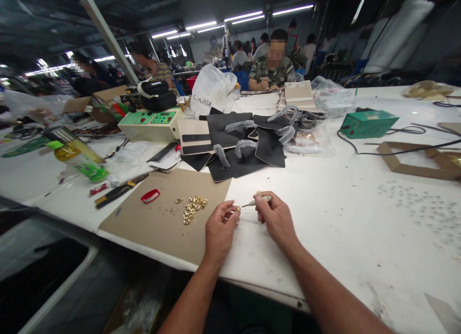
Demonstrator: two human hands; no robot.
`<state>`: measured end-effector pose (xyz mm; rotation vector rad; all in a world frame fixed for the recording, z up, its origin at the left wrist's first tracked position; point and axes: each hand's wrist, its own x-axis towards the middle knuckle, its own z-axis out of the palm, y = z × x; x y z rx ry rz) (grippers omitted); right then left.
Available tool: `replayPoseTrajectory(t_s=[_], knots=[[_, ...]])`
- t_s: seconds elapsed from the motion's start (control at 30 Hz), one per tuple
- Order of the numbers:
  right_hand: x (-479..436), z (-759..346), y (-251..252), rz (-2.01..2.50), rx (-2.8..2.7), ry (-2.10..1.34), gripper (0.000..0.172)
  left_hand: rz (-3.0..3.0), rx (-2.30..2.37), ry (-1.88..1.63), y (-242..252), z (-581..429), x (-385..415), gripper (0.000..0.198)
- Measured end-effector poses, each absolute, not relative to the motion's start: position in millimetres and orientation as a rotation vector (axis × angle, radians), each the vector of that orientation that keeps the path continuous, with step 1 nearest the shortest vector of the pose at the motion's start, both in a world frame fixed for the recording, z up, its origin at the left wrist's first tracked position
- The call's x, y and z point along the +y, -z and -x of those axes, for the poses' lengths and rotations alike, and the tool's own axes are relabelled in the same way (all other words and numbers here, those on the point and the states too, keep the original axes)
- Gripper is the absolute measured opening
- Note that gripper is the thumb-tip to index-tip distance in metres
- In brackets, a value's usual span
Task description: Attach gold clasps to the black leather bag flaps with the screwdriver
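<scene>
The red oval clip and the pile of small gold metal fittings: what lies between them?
In the head view, a few stray gold fittings lie on the brown cardboard sheet between the red oval clip and the pile.

Only readable bit: "CARSA" in dark letters on the white plastic bag [212, 89], far side, a bit left of centre. Displays on the green control box [151, 123] too blurry to read.

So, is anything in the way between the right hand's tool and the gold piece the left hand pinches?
Nothing visible. The tool in the right hand points straight at the gold piece in the left hand; the pile of gold fittings lies aside on the cardboard sheet.
</scene>
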<state>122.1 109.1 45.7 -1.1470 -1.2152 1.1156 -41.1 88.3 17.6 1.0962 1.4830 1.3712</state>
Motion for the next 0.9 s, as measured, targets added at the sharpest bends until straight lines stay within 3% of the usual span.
replayPoseTrajectory(t_s=[0.5, 0.67, 0.9], knots=[[105, -117, -51, 1.187, -1.403, -0.984, 0.035, -1.14, 1.544, -1.378, -17, 42, 82, 0.043], [106, -117, -45, 1.284, -1.337, -0.997, 0.045, -1.357, 1.665, -1.328, -19, 41, 72, 0.037], [101, -119, -39, 1.058, -1.354, -1.148, 0.034, -1.447, 1.748, -1.31, -19, 41, 66, 0.042]])
